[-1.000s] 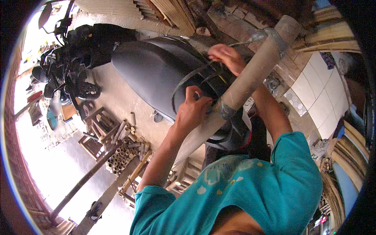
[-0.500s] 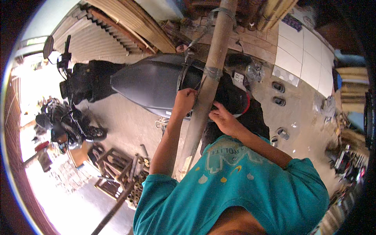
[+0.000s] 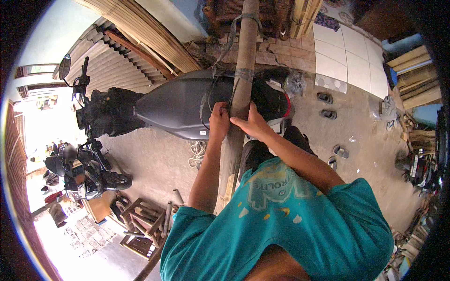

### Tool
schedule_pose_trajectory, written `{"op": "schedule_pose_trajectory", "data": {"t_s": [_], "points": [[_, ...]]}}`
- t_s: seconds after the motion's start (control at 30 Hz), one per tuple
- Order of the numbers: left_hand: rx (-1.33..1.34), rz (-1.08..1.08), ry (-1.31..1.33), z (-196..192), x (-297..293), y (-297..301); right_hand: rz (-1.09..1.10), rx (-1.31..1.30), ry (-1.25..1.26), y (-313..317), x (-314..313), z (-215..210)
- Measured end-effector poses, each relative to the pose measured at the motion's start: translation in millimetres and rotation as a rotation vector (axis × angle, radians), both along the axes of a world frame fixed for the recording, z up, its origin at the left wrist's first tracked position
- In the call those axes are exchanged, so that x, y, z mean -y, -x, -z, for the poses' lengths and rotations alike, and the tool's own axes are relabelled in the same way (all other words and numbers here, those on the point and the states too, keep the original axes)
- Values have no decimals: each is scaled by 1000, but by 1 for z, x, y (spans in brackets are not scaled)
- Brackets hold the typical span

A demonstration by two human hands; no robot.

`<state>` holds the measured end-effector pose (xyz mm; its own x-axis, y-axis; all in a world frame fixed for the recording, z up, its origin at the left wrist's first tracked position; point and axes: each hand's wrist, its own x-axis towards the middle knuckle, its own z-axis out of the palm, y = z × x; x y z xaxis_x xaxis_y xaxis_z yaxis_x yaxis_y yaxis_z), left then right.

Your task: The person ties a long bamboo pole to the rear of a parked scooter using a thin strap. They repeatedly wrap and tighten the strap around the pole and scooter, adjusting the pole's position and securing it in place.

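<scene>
A long grey-brown pole (image 3: 243,51) lies across the black seat (image 3: 180,100) of a motorbike. Dark strap (image 3: 244,73) is wound round the pole, and a loose length of it hangs in a loop to the left, over the seat. My left hand (image 3: 219,122) is closed at the pole's left side, its curled fingers on the strap; the fingertips are partly hidden. From the right, my right hand (image 3: 253,122) grips the pole, thumb across its top and the other fingers partly out of sight.
A second motorbike (image 3: 89,171) stands at the left, near a wooden frame (image 3: 145,218). Coiled cord (image 3: 197,153) lies on the floor below the seat. Sandals (image 3: 324,98) are at the right, by white tiles (image 3: 358,58). Corrugated sheets (image 3: 112,63) lean at the back left.
My right hand has moved up and left onto the pole, its thumb now across it. My left hand stays at the strap. The whole view has shifted slightly.
</scene>
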<state>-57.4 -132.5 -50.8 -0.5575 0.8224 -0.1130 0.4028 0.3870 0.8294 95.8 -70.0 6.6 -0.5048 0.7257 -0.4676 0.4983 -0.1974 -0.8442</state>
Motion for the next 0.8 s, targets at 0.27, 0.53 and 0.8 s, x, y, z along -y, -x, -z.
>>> {"op": "schedule_pose_trajectory", "data": {"t_s": [0.27,0.53,0.8], "points": [[175,77,215,0,6,1,66,-74,37,3,-10,30],[597,106,403,-48,-12,-7,237,-418,491,-7,-20,45],[925,131,481,-33,-17,6,32,-130,3,-6,-20,79]]}}
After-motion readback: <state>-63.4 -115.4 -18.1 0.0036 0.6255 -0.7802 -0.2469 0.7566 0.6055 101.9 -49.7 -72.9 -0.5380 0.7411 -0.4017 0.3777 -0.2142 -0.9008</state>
